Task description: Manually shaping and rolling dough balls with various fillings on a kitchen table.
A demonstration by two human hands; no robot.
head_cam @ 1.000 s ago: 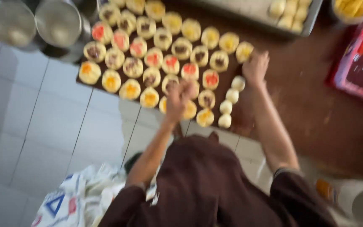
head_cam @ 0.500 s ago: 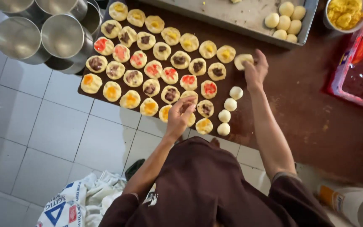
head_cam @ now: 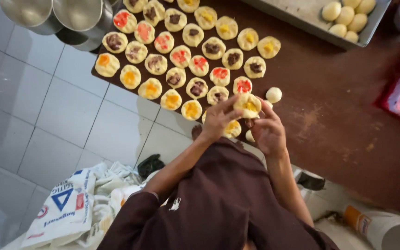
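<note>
Hands are meeting just right of the frame's centre, above the near edge of a dark brown table. Between them they are holding a round of pale dough with yellow filling; the left hand is pinching its left rim with curled fingers, and the right hand is cupping it from below and from the right, fingers bent around it. This dough round is being lifted clear of the tabletop, just below the last row of laid-out pieces.

Rows of flat dough rounds are lying across the upper middle of the frame, each carrying a spot of red, yellow or dark brown filling. A plain dough ball is sitting just right of the held piece, and another filled round is showing partly under the left hand.

At the upper right a metal tray is holding more plain dough balls. Metal pots are standing in the upper left corner over a white tiled floor. A printed white sack is lying at the lower left, beside the person's dark brown sleeve.
</note>
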